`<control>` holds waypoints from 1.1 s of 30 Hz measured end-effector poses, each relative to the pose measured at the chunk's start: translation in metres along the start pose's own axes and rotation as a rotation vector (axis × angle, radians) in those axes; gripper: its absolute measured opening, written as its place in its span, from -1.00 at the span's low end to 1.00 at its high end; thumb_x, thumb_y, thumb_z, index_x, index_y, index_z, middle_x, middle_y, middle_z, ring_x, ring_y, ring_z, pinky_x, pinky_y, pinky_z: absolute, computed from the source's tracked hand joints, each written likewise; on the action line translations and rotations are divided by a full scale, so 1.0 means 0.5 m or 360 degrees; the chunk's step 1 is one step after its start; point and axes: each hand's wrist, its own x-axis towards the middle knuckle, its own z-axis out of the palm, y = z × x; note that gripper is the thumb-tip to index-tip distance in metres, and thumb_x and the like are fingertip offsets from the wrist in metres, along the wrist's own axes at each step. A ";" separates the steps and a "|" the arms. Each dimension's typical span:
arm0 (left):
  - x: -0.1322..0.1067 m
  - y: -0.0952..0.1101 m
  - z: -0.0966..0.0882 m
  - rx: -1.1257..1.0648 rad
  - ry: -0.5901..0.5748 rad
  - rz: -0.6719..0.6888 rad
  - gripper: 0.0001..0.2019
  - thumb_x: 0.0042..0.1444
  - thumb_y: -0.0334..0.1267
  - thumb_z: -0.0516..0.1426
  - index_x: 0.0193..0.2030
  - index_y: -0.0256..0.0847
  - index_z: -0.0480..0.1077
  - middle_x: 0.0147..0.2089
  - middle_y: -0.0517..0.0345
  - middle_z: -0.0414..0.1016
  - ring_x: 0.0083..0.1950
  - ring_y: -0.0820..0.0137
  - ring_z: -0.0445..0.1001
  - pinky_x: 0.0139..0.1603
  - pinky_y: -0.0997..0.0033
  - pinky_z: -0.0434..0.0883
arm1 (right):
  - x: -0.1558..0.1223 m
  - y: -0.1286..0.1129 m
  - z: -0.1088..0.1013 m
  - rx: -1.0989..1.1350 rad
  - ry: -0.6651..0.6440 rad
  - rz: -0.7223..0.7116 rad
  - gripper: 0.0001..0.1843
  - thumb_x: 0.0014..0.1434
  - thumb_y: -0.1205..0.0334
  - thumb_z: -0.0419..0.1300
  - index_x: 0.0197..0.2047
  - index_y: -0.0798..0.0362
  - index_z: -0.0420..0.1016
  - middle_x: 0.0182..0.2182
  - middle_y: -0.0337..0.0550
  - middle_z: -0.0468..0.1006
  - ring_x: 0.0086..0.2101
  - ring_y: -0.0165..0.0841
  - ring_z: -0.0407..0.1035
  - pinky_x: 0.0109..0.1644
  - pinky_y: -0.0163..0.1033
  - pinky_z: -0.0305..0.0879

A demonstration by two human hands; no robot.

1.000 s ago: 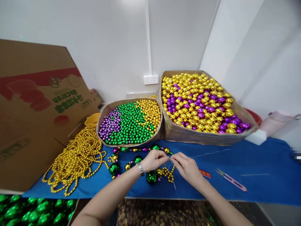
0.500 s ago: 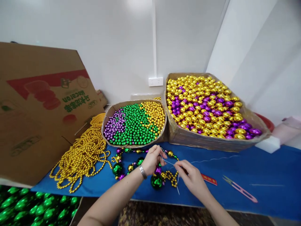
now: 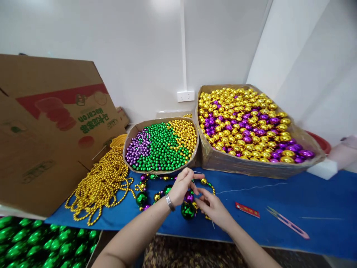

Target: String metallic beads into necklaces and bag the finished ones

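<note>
My left hand (image 3: 182,185) is closed in a pinch on a thin thread just above a string of green, purple and gold beads (image 3: 156,186) lying on the blue table cover (image 3: 279,197). A watch band shows on its wrist. My right hand (image 3: 212,208) sits just right of it, fingers curled, pinching the same thread beside a large green bead (image 3: 188,210). The thread (image 3: 251,188) trails off to the right across the cover.
A round cardboard tray (image 3: 161,147) holds small purple, green and gold beads. A bigger box (image 3: 251,126) holds large gold and purple beads. Gold bead strands (image 3: 103,182) lie left, by a flat carton (image 3: 47,126). Thread snips (image 3: 287,222) and a red strip (image 3: 247,209) lie right. Green balls (image 3: 41,242) fill the bottom left.
My hands drew apart along the thread, then came close together again. The right hand has moved left and down toward the large green bead. The camera has shifted slightly left.
</note>
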 end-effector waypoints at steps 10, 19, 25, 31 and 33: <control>-0.008 -0.008 -0.013 -0.0062 0.0129 0.0000 -0.66 0.11 0.07 0.03 -0.36 -0.19 0.11 -0.27 0.02 0.57 -0.70 0.58 0.28 -0.65 0.56 0.12 | -0.004 0.002 -0.028 -0.0270 0.0405 -0.0074 -0.70 0.20 -0.03 0.04 -0.36 0.01 0.41 -0.38 -0.12 0.47 -0.46 -0.33 0.38 -0.33 -0.24 0.29; -0.004 -0.012 -0.015 -0.0011 0.0123 0.0054 -0.67 0.14 0.06 0.00 -0.36 -0.19 0.12 -0.37 0.08 0.56 -0.71 0.60 0.19 -0.63 0.55 0.11 | -0.014 -0.016 -0.060 -0.0524 0.0347 -0.0204 -0.73 0.25 0.00 0.01 -0.33 -0.01 0.34 -0.51 -0.23 0.50 -0.51 -0.39 0.41 -0.42 -0.33 0.29; -0.007 -0.002 -0.013 0.0167 0.0105 0.0129 -0.67 0.15 0.06 -0.02 -0.38 -0.19 0.12 -0.39 0.14 0.54 -0.70 0.60 0.20 -0.61 0.54 0.13 | -0.018 -0.016 -0.082 -0.0930 0.0356 -0.0402 -0.66 0.28 0.01 -0.04 -0.16 -0.02 0.48 -0.37 -0.10 0.51 -0.40 -0.36 0.41 -0.35 -0.33 0.22; -0.012 0.008 -0.015 0.0345 0.0092 0.0173 -0.67 0.17 0.06 -0.05 -0.38 -0.19 0.13 -0.40 0.16 0.51 -0.65 0.58 0.25 -0.59 0.53 0.16 | -0.018 -0.026 -0.112 -0.1085 0.0246 -0.0499 -0.59 0.30 0.00 -0.09 -0.37 -0.02 0.48 -0.49 -0.17 0.45 -0.50 -0.40 0.38 -0.45 -0.35 0.18; -0.012 0.011 -0.019 0.0370 0.0080 0.0183 -0.67 0.17 0.06 -0.05 -0.38 -0.19 0.13 -0.42 0.17 0.50 -0.64 0.57 0.26 -0.57 0.53 0.18 | -0.018 -0.035 -0.122 -0.1067 0.0188 -0.0513 -0.62 0.30 0.03 -0.08 -0.39 -0.04 0.45 -0.49 -0.20 0.45 -0.47 -0.40 0.39 -0.40 -0.36 0.22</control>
